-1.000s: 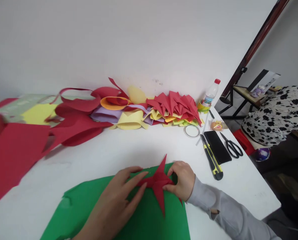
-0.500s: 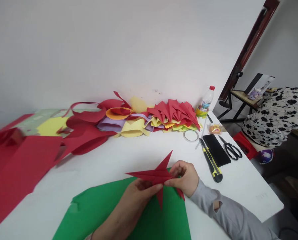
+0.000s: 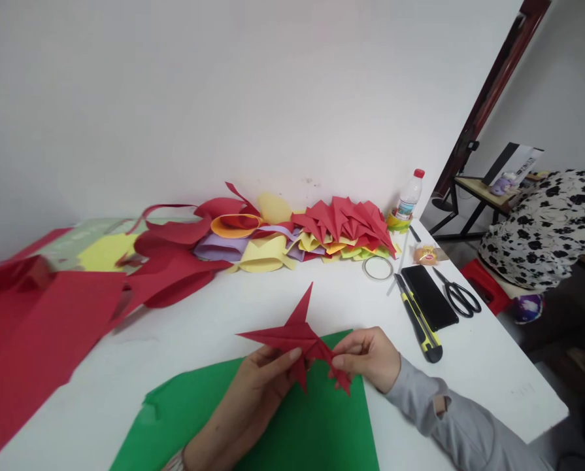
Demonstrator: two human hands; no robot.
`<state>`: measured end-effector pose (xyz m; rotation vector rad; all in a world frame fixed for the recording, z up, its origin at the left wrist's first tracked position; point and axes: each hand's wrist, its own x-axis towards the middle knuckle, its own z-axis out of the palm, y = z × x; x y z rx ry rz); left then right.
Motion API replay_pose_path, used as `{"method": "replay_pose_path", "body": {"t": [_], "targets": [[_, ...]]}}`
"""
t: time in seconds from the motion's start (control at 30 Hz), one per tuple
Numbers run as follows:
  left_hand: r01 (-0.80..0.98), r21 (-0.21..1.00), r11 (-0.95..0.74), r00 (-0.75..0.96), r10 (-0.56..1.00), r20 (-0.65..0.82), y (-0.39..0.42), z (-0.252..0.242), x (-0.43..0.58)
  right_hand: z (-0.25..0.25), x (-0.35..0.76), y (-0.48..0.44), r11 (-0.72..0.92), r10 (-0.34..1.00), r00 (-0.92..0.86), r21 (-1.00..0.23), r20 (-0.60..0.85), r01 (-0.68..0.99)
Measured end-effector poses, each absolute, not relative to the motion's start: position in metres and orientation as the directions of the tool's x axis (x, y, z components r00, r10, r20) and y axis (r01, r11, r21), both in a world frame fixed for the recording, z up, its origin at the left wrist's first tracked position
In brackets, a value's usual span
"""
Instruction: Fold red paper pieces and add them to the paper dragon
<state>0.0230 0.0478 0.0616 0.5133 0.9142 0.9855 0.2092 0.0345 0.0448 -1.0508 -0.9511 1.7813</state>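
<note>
A folded red paper star (image 3: 292,335) with long creased points is held up over a green paper sheet (image 3: 321,418). My left hand (image 3: 267,379) grips the star from below left, thumb on its front face and fingers behind. On the other side, my right hand (image 3: 370,360) pinches the star's lower right point between thumb and fingers. One point sticks upward and another reaches out to the left. The fingertips behind the paper are hidden.
Along the wall lie piled red folded stars (image 3: 344,219), curled coloured paper (image 3: 263,252) and large red sheets (image 3: 66,327). To the right are a tape roll (image 3: 378,268), utility knife (image 3: 419,320), black phone (image 3: 429,297), scissors (image 3: 459,294) and bottle (image 3: 410,195). Someone in floral clothing (image 3: 542,229) is beyond the table.
The star has shifted left and turned in my hands, showing more of its front. My right hand has moved right and slightly down and now holds the lower right point.
</note>
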Motion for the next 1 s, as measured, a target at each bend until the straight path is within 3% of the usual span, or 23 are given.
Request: {"method": "replay_pose_path", "body": {"t": [0.27, 0.67, 1.0], "targets": [[-0.443, 0.758, 0.478, 0.322, 0.874, -0.363, 0.051, 0.060, 0.018, 0.046, 0.211, 0.036, -0.374, 0.910, -0.319, -0.854, -0.263, -0.363], [-0.324, 0.850, 0.415, 0.552, 0.813, -0.186, 0.064, 0.048, -0.001, 0.068, 0.210, 0.019, -0.347, 0.898, -0.355, -0.916, -0.261, -0.204], [-0.339, 0.863, 0.375, 0.594, 0.797, -0.113, 0.063, 0.053, 0.001, 0.061, 0.215, 0.021, -0.360, 0.865, -0.433, -0.914, -0.252, -0.187]]}}
